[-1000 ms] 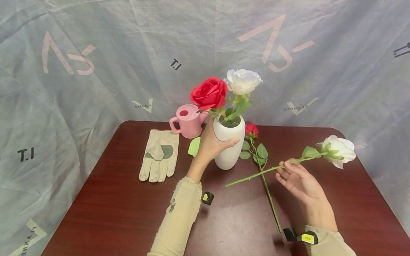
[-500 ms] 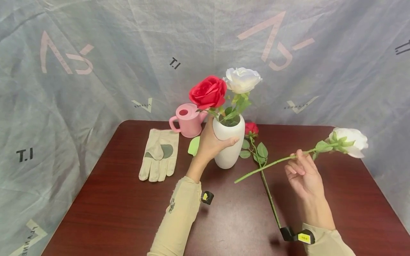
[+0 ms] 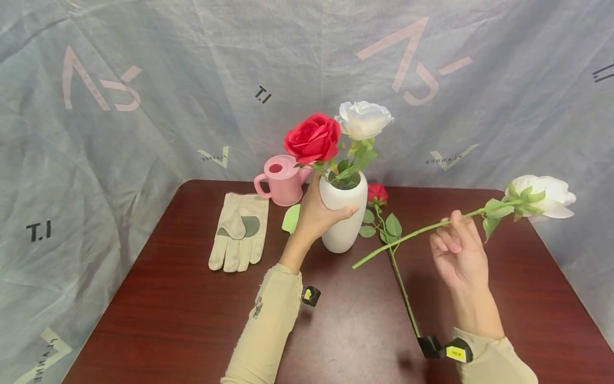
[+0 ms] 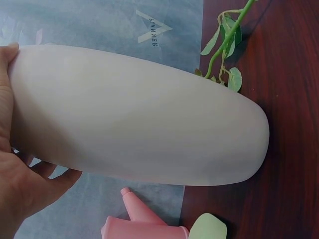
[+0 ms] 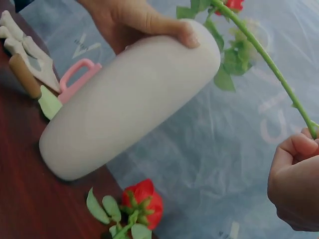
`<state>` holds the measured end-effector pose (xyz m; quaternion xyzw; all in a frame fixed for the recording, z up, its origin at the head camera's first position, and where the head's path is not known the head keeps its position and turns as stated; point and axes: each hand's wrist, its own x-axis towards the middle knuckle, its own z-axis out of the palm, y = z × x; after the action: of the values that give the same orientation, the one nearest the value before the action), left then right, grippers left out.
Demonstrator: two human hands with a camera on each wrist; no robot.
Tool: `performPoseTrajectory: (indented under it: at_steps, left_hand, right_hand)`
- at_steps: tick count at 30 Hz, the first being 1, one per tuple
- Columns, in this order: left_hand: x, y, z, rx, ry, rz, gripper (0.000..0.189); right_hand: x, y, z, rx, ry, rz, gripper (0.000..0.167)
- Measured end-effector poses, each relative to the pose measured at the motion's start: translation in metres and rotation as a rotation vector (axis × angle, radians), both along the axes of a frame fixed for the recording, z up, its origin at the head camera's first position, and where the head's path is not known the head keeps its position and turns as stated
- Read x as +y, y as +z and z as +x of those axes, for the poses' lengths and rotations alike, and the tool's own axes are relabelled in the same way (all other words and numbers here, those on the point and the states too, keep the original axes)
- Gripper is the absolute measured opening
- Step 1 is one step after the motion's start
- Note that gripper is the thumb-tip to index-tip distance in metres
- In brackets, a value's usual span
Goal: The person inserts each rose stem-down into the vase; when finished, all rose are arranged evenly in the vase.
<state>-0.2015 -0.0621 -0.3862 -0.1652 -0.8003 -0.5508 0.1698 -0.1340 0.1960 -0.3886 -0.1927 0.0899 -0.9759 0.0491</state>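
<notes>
My left hand grips the upper side of a white vase, thumb across its front. The vase stands on the table. Out of its mouth rise a red rose and a white rose. To the right, my right hand pinches the green stem of another white rose between thumb and fingers. That stem is raised above the table, its bare end pointing left toward the vase and its bloom to the right. Underneath lies a second red rose, partly behind the vase, its stem running toward me.
Behind the vase's left side is a pink watering can. A light green trowel blade shows beside my left hand, with a wooden handle in the right wrist view. A cream work glove lies left on the dark red table.
My right hand has lifted slightly and shifted right with the white rose, whose bloom moved up and right. The left hand and the vase have stayed in place.
</notes>
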Motion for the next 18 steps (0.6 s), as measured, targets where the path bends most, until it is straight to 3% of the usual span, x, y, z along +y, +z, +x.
performPoseTrajectory:
  at_steps: [10, 18]
  left_hand:
    - [0.000, -0.001, 0.000, 0.002, 0.009, 0.001, 0.089]
    - [0.000, -0.002, 0.000, 0.027, 0.012, -0.011, 0.091]
  right_hand:
    - [-0.020, 0.024, -0.004, -0.132, -0.151, -0.014, 0.028]
    - [-0.027, 0.044, -0.014, -0.311, -0.251, -0.069, 0.027]
